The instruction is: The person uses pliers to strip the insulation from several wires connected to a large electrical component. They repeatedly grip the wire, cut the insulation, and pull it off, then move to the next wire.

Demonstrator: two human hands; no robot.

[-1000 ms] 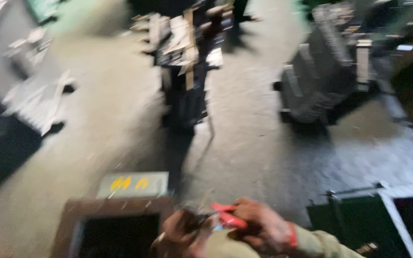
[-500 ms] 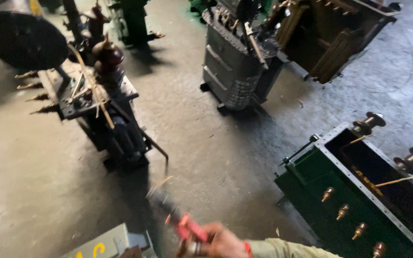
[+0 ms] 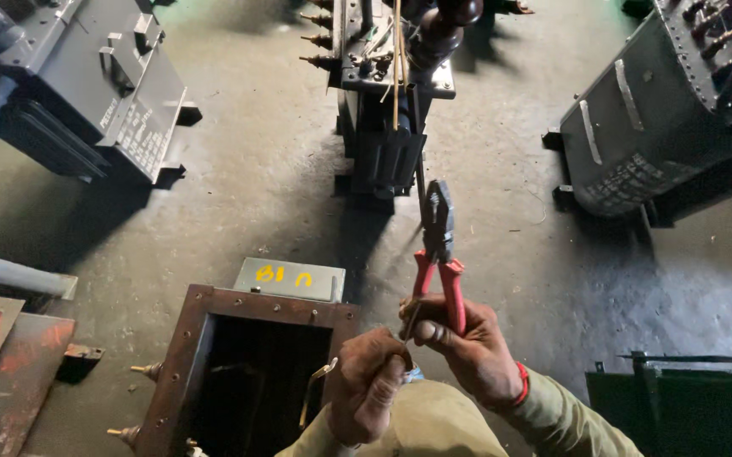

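My right hand (image 3: pixel 472 351) grips the red handles of a pair of pliers (image 3: pixel 438 233). The pliers stand upright with their dark jaws closed and pointing away from me. My left hand (image 3: pixel 370 385) is curled into a fist just left of the right hand and touches it. Its thumb and finger pinch a thin short wire (image 3: pixel 412 322) that runs up toward the pliers' handles. Both hands hover over the right edge of an open rusty brown metal tank (image 3: pixel 201 338). A bent brass strip (image 3: pixel 315 388) sticks out inside the tank by my left hand.
A grey plate with yellow marks (image 3: pixel 290 278) sits behind the tank. A bare transformer core (image 3: pixel 383 127) stands ahead on the concrete floor. Grey tanks stand at the far left (image 3: pixel 104 93) and far right (image 3: pixel 637 135), and a green tank (image 3: pixel 679 406) at the bottom right. Rusty plates (image 3: pixel 2 355) lie at the lower left.
The view has swung back over the rusty tank. The pliers now stand upright in my right hand, and my left hand has come up beside it.
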